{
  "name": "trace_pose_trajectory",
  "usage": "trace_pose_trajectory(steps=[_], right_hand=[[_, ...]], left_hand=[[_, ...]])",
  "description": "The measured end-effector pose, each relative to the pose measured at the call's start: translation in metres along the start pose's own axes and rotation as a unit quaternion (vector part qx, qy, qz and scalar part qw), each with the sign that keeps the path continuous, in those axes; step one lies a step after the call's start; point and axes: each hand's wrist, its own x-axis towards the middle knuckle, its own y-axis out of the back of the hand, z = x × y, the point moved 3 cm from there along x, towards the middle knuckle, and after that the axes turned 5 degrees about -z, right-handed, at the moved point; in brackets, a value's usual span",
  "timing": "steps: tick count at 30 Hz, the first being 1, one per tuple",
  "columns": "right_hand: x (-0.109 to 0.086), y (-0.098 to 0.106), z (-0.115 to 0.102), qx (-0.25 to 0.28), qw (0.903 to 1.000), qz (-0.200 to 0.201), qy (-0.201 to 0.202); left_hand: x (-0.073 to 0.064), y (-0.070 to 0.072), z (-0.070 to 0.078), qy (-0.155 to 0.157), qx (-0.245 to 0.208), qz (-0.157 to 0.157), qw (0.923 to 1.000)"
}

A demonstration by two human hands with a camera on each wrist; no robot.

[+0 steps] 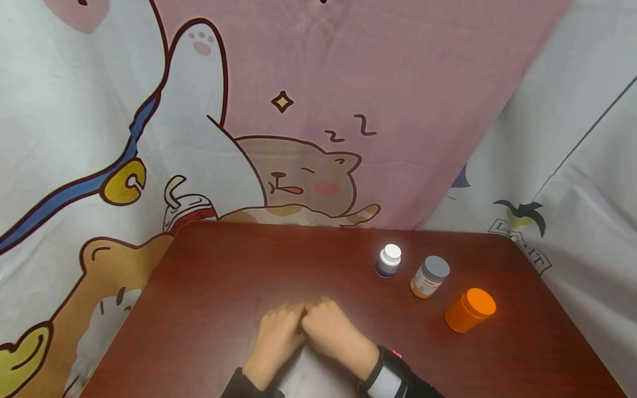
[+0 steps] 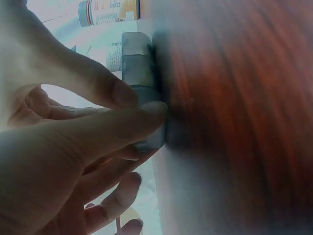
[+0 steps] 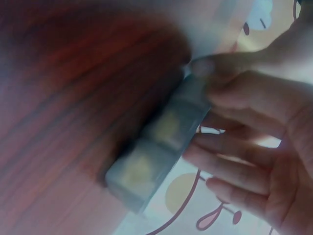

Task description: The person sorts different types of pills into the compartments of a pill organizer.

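Both hands meet low in the middle of the head view, over the near part of the table. Between them is a translucent grey pill organizer (image 3: 161,129), a row of small compartments; the hands hide it from above. Pale yellowish contents show blurrily through some compartments in the right wrist view. My left hand (image 1: 280,331) grips the organizer, its thumb (image 2: 142,120) lying across the lids. With thumb and fingers my right hand (image 1: 332,330) holds the same organizer by one end, other fingers (image 3: 230,152) along its side. The organizer's long side stays close over the wood.
To the right stand a white bottle (image 1: 388,260) with a dark blue lower part, a grey-lidded bottle (image 1: 429,277) with amber contents, and an orange bottle (image 1: 469,311). The reddish-brown table (image 1: 224,265) ends at a printed cloth (image 1: 398,83) behind and along the sides.
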Motion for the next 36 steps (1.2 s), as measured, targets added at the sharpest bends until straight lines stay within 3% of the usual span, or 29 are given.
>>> trace_pose_trajectory(steps=[5,15,31,36], right_hand=[[0.0010,0.0010,0.0033,0.024,0.9997,0.002,0.005],[0.0038,0.0036,0.0043,-0.006,1.0000,0.008,0.000],[0.0031,0.0028,0.0046,0.011,0.9998,-0.005,0.014],[0.0023,0.0025,0.0027,0.005,1.0000,-0.001,-0.002]], left_hand=[[-0.0001,0.0008,0.0000,0.000,-0.003,-0.010,0.9999],[0.0018,0.0003,0.0007,0.000,-0.002,-0.018,0.9998],[0.0010,0.0005,0.0014,-0.016,0.008,-0.005,0.9998],[0.0001,0.0013,0.0005,-0.010,-0.017,-0.019,0.9996]])
